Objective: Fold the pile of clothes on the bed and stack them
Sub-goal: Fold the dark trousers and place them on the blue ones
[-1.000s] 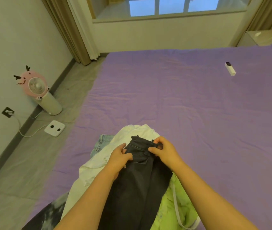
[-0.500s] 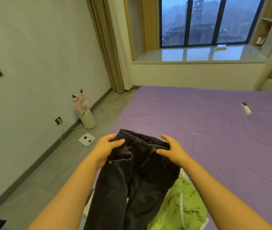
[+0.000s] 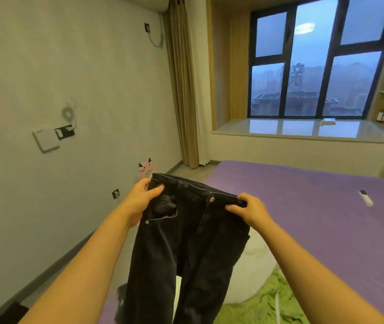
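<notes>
Head view: a pair of dark jeans (image 3: 186,249) hangs in the air, front side toward the camera, held up by the waistband above the near edge of the bed (image 3: 315,218). The left hand (image 3: 143,197) grips the waistband's left corner, thumb lying across the front of the denim and the other fingers curled out of sight behind it. The right hand (image 3: 250,210) pinches the right corner, thumb on the front just under the band and fingers wrapped over its top edge. The waistband stretches between the two hands, sloping down toward the right one, with the button (image 3: 212,198) nearer the right hand. Both legs drop straight down past the bottom of the frame.

Under the jeans lie a white garment (image 3: 254,272) and, nearer, a green garment (image 3: 268,302) on the purple sheet. A remote (image 3: 366,197) rests well apart on the bed to the right. A pink fan (image 3: 145,169) peeks out behind the left hand, by the wall.
</notes>
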A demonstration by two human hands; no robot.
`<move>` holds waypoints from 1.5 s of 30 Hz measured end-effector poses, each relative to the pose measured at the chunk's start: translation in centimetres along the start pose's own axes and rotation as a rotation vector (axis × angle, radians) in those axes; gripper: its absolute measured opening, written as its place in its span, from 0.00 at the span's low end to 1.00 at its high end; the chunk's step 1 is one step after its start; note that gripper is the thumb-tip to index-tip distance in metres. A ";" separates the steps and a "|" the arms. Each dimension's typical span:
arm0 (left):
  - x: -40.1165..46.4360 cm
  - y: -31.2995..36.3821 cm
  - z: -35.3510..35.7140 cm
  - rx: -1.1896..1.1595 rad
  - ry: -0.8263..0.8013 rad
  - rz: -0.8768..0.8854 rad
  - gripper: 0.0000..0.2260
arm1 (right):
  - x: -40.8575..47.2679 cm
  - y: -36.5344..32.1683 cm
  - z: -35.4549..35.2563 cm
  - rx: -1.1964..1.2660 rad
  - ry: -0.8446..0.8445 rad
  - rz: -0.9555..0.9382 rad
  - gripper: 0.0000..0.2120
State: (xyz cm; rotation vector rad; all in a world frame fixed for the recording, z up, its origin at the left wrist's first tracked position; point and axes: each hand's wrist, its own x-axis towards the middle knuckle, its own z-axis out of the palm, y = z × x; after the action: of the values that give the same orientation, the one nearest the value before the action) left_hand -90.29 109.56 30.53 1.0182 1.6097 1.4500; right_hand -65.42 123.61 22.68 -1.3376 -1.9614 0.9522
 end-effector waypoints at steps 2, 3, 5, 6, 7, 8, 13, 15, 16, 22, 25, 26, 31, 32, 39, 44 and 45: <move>-1.2 0.7 -1.2 -0.017 0.023 0.038 0.11 | -1.7 -1.6 -0.4 0.081 0.041 0.017 0.14; -1.9 1.0 -1.8 -0.034 0.033 0.053 0.10 | -2.7 -2.4 -0.7 0.127 0.040 0.040 0.17; -3.4 1.7 -2.8 -0.073 0.044 0.080 0.08 | -4.7 -3.8 -1.4 0.181 0.020 0.081 0.29; -4.1 2.0 -3.3 -0.087 0.038 0.099 0.07 | -5.7 -4.4 -1.8 0.174 0.005 0.101 0.36; -4.8 2.2 -3.7 -0.097 0.027 0.119 0.08 | -6.8 -4.9 -2.3 0.148 -0.009 0.128 0.42; -5.6 2.5 -4.0 -0.105 0.014 0.135 0.08 | -7.9 -5.3 -2.7 0.111 -0.024 0.163 0.46; -8.9 4.5 -3.8 -0.102 -0.047 0.180 0.13 | -13.5 -6.4 -5.5 0.171 -0.149 0.316 0.50; -10.0 5.5 -3.2 -0.078 -0.056 0.192 0.14 | -15.5 -7.0 -7.0 0.270 -0.234 0.321 0.46; -10.5 6.0 -2.9 -0.067 -0.053 0.197 0.14 | -16.4 -7.2 -7.8 0.291 -0.264 0.310 0.41; -13.4 8.5 -0.9 -0.044 0.063 0.264 0.14 | -21.2 -8.2 -12.5 0.355 -0.157 0.158 0.15; -14.7 9.9 1.1 0.045 0.066 0.339 0.15 | -23.2 -8.1 -14.3 0.344 0.055 0.092 0.09; -15.1 10.4 2.0 0.090 0.073 0.371 0.14 | -23.8 -8.0 -15.2 0.347 0.130 0.069 0.09; -17.6 13.7 7.6 0.526 0.132 0.583 0.11 | -27.0 -6.7 -22.6 0.274 0.362 -0.029 0.13; -18.1 14.4 8.8 0.560 0.130 0.598 0.12 | -27.7 -6.5 -24.5 0.231 0.399 -0.039 0.16; -23.5 18.1 18.1 0.019 -0.145 0.431 0.10 | -33.7 -4.1 -37.4 0.527 0.237 -0.086 0.22; -26.4 17.6 24.2 -0.069 -0.085 0.390 0.14 | -37.8 -0.4 -42.9 0.605 0.092 -0.185 0.17; -26.9 17.3 25.4 -0.069 -0.078 0.389 0.14 | -38.2 0.3 -43.7 0.582 0.115 -0.173 0.16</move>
State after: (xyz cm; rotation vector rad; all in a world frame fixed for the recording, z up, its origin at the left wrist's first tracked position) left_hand -54.62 96.55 45.55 1.3850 1.3452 1.6805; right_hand -18.50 98.01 45.25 -0.8561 -1.5154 1.2081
